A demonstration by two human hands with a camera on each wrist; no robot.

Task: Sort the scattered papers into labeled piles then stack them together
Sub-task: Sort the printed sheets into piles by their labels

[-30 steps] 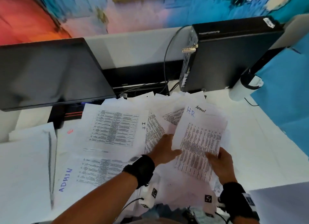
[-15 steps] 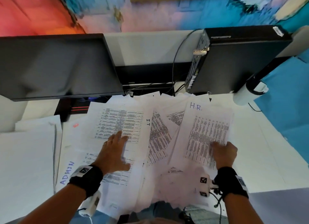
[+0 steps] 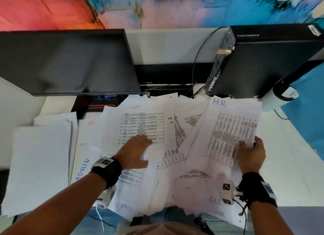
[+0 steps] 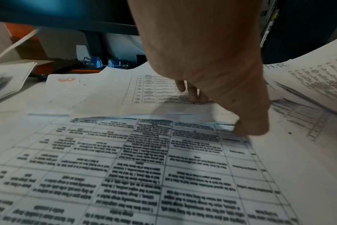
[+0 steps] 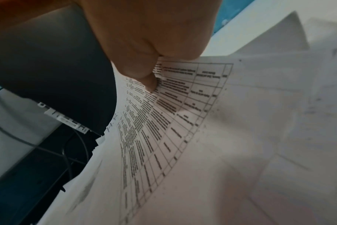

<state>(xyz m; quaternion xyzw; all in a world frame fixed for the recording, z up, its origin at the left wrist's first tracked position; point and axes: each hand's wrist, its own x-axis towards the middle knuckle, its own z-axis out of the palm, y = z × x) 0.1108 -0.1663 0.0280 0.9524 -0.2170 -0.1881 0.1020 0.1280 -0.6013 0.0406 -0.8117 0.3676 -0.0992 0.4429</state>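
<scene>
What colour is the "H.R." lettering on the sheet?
Blue ink, clearest in the head view, on the H.R. sheet.

White desk point(image 3: 287, 157) under scattered papers point(image 3: 185, 185)

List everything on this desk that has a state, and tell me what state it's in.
H.R. sheet: lifted, pinched by right hand.
I.T. sheet: flat, pressed by left hand.
ADMIN sheet: flat, partly covered.
Monitor: screen dark.
Glasses: lying behind papers.

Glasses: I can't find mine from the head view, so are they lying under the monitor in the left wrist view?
Yes, the glasses lie beneath the monitor.
</scene>
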